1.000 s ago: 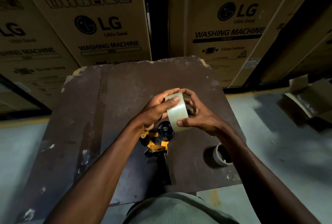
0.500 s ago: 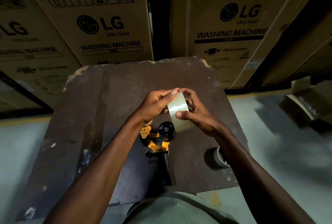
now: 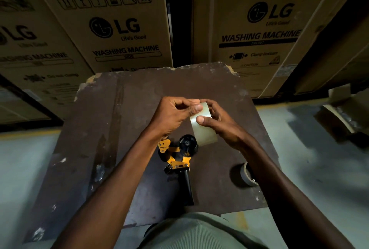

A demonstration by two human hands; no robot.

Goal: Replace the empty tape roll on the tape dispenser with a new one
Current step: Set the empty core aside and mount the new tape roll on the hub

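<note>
I hold a new roll of clear tape [image 3: 204, 132] above the dark board [image 3: 139, 109]. My right hand [image 3: 221, 127] grips the roll, thumb pressed on its outer face. My left hand [image 3: 175, 116] pinches the roll's upper edge between thumb and fingertips. Below the hands lies the yellow-and-black tape dispenser [image 3: 177, 158], its black spool hub bare and its black handle pointing toward me. An empty tape core [image 3: 246, 174] lies on the board to the right, partly hidden by my right forearm.
Tall cardboard washing-machine boxes [image 3: 119, 29] stand close behind the board. A torn open carton [image 3: 343, 117] lies on the grey floor at right. The board's far corners are chipped.
Both hands have lifted the tape roll a little and tilted it. My left thumb and fingers have shifted to pinch at the roll's upper edge.
</note>
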